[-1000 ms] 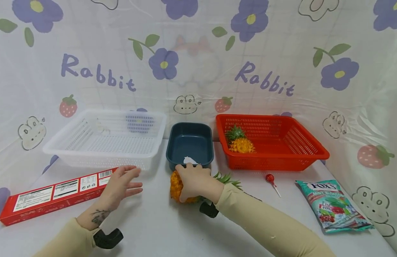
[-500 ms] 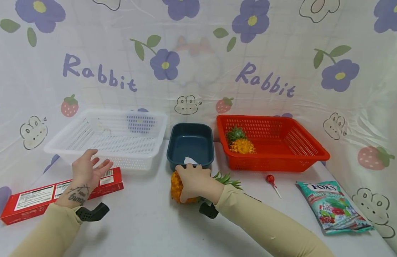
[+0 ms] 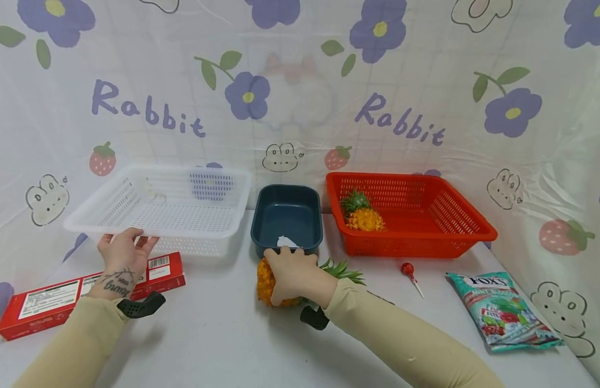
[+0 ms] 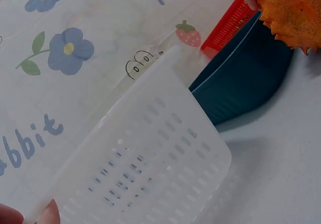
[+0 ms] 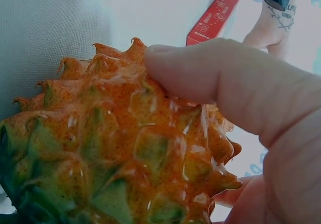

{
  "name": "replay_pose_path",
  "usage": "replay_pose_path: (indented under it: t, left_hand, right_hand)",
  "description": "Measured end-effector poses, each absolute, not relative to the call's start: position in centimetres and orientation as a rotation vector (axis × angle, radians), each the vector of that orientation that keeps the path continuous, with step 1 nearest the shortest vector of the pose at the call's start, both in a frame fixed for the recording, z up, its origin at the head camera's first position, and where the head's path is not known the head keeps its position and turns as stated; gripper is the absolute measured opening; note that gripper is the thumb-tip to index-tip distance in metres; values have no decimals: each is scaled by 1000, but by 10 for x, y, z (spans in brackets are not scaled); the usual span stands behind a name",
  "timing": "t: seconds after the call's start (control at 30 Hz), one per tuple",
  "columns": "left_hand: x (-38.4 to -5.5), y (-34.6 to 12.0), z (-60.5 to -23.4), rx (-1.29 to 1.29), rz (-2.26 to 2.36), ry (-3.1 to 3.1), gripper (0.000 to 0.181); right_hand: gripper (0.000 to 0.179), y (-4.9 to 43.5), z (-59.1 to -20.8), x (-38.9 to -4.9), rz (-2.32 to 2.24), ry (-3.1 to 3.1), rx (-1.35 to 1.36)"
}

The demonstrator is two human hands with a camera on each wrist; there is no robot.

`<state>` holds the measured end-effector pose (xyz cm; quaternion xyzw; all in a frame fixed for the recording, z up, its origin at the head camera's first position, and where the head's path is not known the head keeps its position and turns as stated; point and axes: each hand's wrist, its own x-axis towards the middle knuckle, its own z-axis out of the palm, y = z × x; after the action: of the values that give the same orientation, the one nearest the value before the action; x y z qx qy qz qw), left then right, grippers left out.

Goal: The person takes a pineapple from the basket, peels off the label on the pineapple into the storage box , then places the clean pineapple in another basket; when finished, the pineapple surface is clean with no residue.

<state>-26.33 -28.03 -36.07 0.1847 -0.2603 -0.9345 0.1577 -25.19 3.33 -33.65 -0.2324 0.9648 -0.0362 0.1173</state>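
Note:
My right hand (image 3: 295, 274) grips an orange toy pineapple (image 3: 267, 283) from above, in front of the dark blue bin. The pineapple's green leaves (image 3: 340, 271) stick out to the right. Close up in the right wrist view, the thumb (image 5: 185, 66) presses on the spiky pineapple (image 5: 115, 128). My left hand (image 3: 126, 252) pinches the near rim of the white plastic basket (image 3: 222, 237), palm up, above a red box. Its fingertips (image 4: 50, 214) show at the rim of the basket (image 4: 165, 148) in the left wrist view.
The long red box (image 3: 47, 307) lies at the left. The dark blue bin (image 3: 287, 215) stands between the white basket and a red basket (image 3: 416, 245), which holds another pineapple (image 3: 365, 220). A red lollipop (image 3: 408, 269) and a green candy bag (image 3: 505, 312) lie at the right.
My left hand has moved left from beside the red box's end and now holds the white basket's near rim. The right hand has stayed on the pineapple.

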Motion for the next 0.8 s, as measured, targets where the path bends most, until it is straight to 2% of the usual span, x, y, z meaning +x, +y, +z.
replay_pose_path:
  t: [0.3,0.8]
  left_hand:
    - [-263,-279,-363,547,-2645,-746,70]
    - [-262,-278,-365,513,-2643,-784,73]
  right_hand:
    - [83,37,-335,-250,-98,2811,-729]
    - [80,83,-328,-227,-64,2698,-1078]
